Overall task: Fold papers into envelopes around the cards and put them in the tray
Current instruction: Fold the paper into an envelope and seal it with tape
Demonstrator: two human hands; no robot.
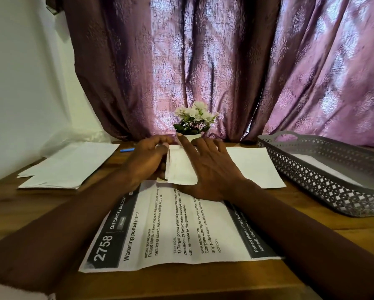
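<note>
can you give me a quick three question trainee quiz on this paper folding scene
1. True or false: the grey tray lies on the person's right.
2. What stands at the table's far edge, behind the hands? A) flower pot B) mug C) lamp
3. What are the left hand and right hand pressing?

Key: 1 true. 2 A, the flower pot. 3 The folded white paper.
</note>
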